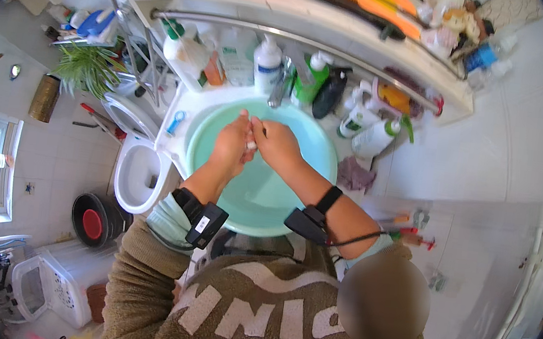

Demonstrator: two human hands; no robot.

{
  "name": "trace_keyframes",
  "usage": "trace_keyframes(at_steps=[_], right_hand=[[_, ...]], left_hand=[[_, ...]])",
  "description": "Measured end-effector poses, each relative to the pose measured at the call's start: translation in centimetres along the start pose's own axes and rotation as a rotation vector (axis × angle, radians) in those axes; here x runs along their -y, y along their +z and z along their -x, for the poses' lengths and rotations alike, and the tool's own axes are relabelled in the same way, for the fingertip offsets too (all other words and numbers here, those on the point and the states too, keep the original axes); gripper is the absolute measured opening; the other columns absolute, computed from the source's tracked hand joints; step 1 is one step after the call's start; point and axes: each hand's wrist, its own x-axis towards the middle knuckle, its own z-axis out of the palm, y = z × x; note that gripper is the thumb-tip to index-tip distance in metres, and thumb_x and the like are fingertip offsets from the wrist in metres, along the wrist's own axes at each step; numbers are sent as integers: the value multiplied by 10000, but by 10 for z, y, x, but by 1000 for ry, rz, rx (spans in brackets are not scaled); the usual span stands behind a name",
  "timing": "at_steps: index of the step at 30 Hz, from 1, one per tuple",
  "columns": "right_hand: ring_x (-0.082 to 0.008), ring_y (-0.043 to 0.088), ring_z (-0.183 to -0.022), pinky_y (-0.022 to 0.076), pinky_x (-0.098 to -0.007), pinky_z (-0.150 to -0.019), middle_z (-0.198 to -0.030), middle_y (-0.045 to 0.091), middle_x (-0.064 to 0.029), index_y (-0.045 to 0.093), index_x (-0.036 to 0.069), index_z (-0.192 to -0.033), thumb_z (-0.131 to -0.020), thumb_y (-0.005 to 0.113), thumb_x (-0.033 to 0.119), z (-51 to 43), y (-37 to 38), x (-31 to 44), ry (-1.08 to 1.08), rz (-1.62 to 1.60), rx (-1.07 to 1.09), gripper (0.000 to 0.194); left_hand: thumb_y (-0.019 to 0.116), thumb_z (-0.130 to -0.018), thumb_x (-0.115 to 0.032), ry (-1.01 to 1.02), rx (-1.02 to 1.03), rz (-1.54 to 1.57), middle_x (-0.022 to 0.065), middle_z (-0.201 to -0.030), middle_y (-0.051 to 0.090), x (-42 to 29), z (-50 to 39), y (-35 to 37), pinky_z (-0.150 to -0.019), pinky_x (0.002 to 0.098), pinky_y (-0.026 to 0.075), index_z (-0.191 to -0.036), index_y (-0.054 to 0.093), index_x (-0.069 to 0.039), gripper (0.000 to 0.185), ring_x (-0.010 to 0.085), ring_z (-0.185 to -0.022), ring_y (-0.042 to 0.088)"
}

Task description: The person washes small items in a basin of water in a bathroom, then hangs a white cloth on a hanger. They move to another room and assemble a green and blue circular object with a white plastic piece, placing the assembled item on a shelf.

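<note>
Above a mint-green plastic basin (269, 189), my two hands meet close together. My left hand (233, 139) is turned partly palm up, its fingers curled beneath a small white object (251, 144). Whether that object is soap or something else is too small to tell. My right hand (275, 142) is bent into a loose fist against the left one, its fingertips hidden. Black strapped devices sit on both forearms. A chrome faucet (282, 83) stands over the basin's far rim. I cannot tell whether the basin holds water.
Behind the basin stand a white pump bottle (267, 65), a green pump bottle (311, 78) and several others, under a metal rail (288, 33). A purple cloth (356, 174) lies at right. A blue-strapped item (175, 122) rests at left, near a toilet (141, 176).
</note>
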Motion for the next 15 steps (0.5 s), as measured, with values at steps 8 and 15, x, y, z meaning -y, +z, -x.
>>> trace_keyframes(at_steps=[8,15], right_hand=[[-367,626,-710,475,-483,-650,-769,674,-147,646,24,-819,-944,524,389,-8,-36,-52,280,-466,272,405],[-348,634,-783,490,-483,-698,-848,667,-160,686,44,-874,-907,585,369,39,-3,-108,-86,573,657,342]], left_hand=[[606,-865,-231,504,12,-954,105,-889,623,10,-14,-60,-718,430,500,-1021,559,-94,212,258,-908,632],[554,-785,-45,30,234,-1867,98,-1113,626,48,8,-55,-967,466,449,-1049,623,-173,301,312,-1122,582]])
